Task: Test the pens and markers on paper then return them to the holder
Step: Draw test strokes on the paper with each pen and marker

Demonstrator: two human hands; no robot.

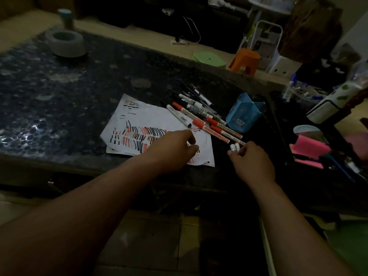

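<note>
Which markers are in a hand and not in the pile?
The two white-ended markers, poking out from the fingers of the right hand. The other markers lie loose in a pile beside the blue holder.

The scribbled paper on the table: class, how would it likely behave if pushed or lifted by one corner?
The paper looks thin, so it would probably flop when lifted by a corner. The table looks glossy, so a push likely slides it. Markers lying across its edge might roll off.
</note>
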